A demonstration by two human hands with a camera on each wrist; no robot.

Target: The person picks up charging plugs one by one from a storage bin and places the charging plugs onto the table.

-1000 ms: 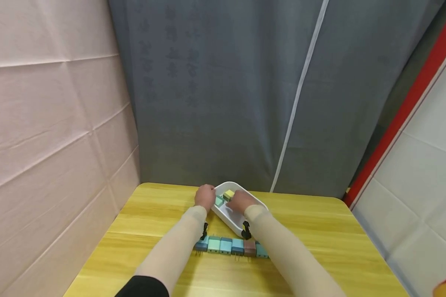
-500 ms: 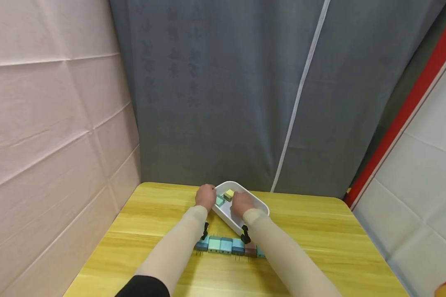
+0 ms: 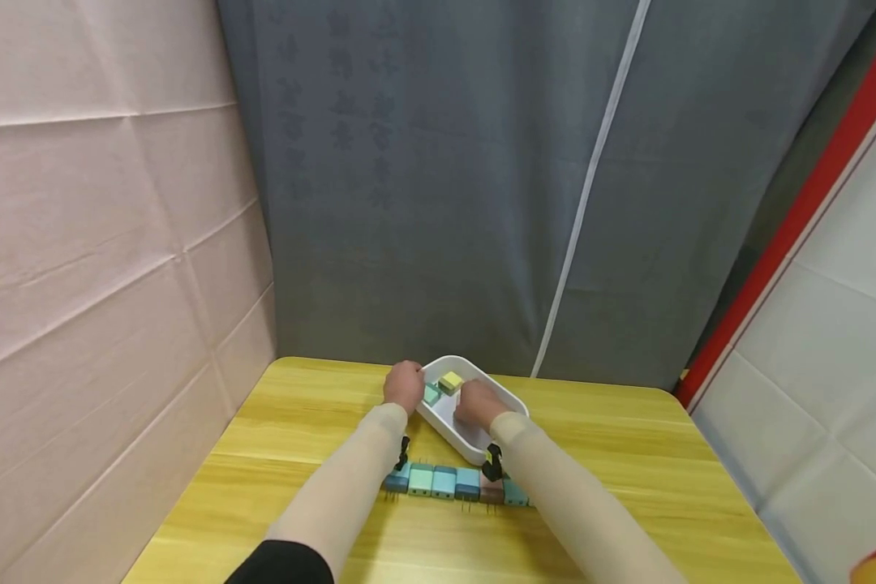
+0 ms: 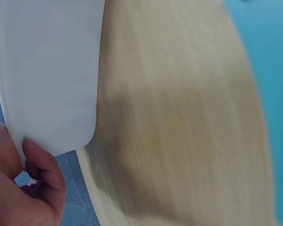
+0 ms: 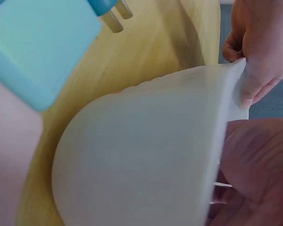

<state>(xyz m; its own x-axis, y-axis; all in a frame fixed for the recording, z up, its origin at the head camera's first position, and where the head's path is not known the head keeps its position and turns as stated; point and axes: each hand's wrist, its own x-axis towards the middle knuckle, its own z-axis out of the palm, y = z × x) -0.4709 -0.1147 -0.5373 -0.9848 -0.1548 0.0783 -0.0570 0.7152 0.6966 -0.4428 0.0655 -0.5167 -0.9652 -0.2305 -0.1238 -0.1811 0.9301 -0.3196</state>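
Observation:
My left hand [image 3: 405,384] pinches the rim of a white tray [image 3: 498,391] at its left corner. In the left wrist view, that hand's thumb and fingers [image 4: 46,172] sit around the tray edge. My right hand [image 3: 478,403] reaches down inside the tray; in the right wrist view the tray wall hides its fingers, so I cannot tell whether they hold anything. Beside it in the tray lie a yellow charger plug [image 3: 449,382] and a light green-blue charger plug [image 3: 431,395].
In front of the tray, a row of several coloured charger plugs [image 3: 443,484] stands side by side, thin prongs sticking out. The wooden table [image 3: 299,454] ends at a grey curtain [image 3: 423,243] behind. A pale cloth wall [image 3: 117,268] is on the left.
My right hand has shifted slightly within the tray, its wrist moving right and uncovering more of the plug row. The left hand stays at the rim, and the tray barely moves.

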